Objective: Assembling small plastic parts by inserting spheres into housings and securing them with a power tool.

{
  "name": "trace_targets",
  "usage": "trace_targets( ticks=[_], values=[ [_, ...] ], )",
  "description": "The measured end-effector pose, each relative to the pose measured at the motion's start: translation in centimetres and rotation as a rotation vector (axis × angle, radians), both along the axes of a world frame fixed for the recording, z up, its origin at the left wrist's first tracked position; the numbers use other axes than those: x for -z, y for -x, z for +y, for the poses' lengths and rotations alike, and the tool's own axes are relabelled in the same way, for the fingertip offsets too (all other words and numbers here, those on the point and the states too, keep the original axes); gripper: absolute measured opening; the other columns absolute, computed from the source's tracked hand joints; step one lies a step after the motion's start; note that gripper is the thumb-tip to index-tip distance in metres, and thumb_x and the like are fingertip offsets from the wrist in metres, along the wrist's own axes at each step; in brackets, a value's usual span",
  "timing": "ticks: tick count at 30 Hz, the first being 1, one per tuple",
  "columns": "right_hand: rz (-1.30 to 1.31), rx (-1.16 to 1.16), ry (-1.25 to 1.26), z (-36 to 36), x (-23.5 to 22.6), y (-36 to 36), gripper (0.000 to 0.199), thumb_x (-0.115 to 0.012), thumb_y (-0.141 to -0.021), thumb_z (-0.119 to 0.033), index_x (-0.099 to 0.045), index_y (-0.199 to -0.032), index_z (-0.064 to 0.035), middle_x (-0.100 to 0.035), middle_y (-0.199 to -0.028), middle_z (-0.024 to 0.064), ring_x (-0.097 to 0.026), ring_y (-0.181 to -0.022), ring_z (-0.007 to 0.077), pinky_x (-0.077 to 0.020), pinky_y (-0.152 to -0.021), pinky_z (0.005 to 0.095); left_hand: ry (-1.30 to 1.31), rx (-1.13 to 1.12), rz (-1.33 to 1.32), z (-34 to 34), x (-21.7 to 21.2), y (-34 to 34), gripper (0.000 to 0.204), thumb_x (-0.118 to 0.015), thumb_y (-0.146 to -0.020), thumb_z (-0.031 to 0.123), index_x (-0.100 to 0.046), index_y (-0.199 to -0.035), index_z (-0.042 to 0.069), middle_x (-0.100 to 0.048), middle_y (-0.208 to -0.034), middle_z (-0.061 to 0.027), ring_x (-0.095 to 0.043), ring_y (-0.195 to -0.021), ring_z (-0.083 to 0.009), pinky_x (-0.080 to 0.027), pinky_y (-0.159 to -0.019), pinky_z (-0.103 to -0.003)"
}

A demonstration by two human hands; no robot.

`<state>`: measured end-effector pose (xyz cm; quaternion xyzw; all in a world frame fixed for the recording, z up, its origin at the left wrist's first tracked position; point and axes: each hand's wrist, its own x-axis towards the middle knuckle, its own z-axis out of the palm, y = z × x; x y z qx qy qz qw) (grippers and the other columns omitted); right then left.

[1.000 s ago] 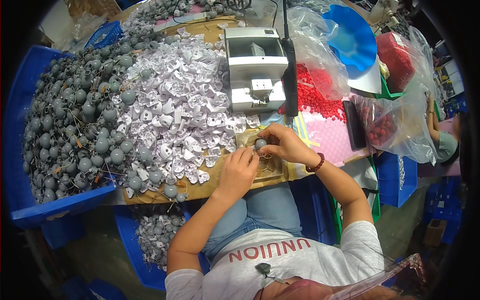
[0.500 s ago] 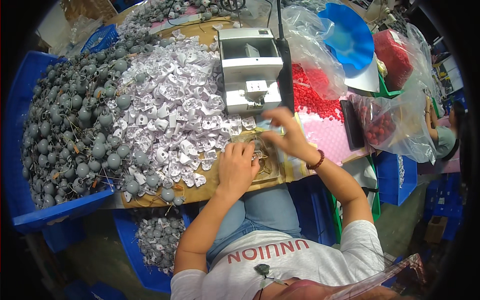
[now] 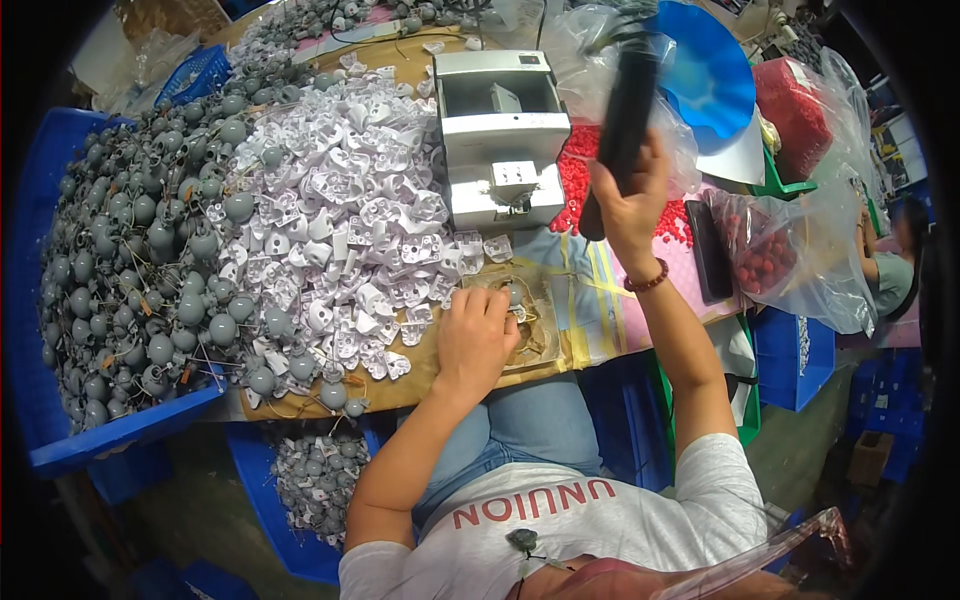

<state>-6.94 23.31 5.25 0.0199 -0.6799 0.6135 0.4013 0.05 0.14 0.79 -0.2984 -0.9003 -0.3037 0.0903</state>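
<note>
My right hand (image 3: 630, 195) is raised and grips a long black tool (image 3: 622, 120) that hangs upright in front of the white box-shaped machine (image 3: 500, 135). My left hand (image 3: 475, 335) rests on the brown work board, fingers curled over a small grey round part (image 3: 513, 296) at the fingertips. A heap of white plastic pieces (image 3: 345, 225) lies just left of that hand. Further left, grey round parts with wires (image 3: 140, 260) fill a blue tray (image 3: 60, 455).
Red small parts in clear bags (image 3: 765, 255) and a red pile (image 3: 575, 180) lie at the right, beside a black flat device (image 3: 708, 250). A blue bin of assembled grey and white parts (image 3: 315, 480) sits under the table edge. Another person (image 3: 890, 265) is at the far right.
My right hand left the small part at the board, rose toward the back right and took hold of the hanging black tool. My left hand stayed on the board.
</note>
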Motion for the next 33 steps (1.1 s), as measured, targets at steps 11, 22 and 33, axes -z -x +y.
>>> trace_targets(
  ticks=[11,22,33],
  values=[
    [0.091,-0.42,0.058,-3.7,-7.6,3.7,0.055,-0.065,-0.092,0.006,-0.038,-0.14,0.0029,-0.063,-0.086,0.0084,-0.066,-0.074,0.0175,-0.0556,-0.072,0.0339,0.023,-0.013,-0.04,0.3,-0.6,-0.1,0.039,-0.077,-0.075,0.011,-0.065,-0.111,0.006,-0.061,-0.098,-0.0117,-0.058,-0.097,-0.0333,-0.052,-0.079,-0.044],
    [-0.242,-0.427,0.046,-6.6,-6.8,3.5,0.023,-0.073,-0.088,-0.004,-0.055,-0.101,-0.0003,-0.064,-0.071,0.006,-0.064,-0.06,0.0147,-0.0513,-0.057,0.0294,-0.027,-0.02,-0.033,0.1,0.3,0.0,0.037,-0.077,-0.075,0.013,-0.064,-0.109,0.006,-0.06,-0.098,-0.0123,-0.057,-0.096,-0.0347,-0.052,-0.08,-0.045],
    [-0.218,-0.56,0.18,-7.6,-4.0,-4.9,0.034,-0.077,-0.083,0.003,-0.056,-0.108,-0.0025,-0.064,-0.082,0.001,-0.062,-0.072,0.0085,-0.0502,-0.064,0.027,-0.063,-0.039,-0.001,0.2,0.6,0.0,0.037,-0.078,-0.071,0.013,-0.061,-0.103,0.006,-0.057,-0.1,-0.0115,-0.056,-0.098,-0.0344,-0.051,-0.078,-0.046]
  ],
)
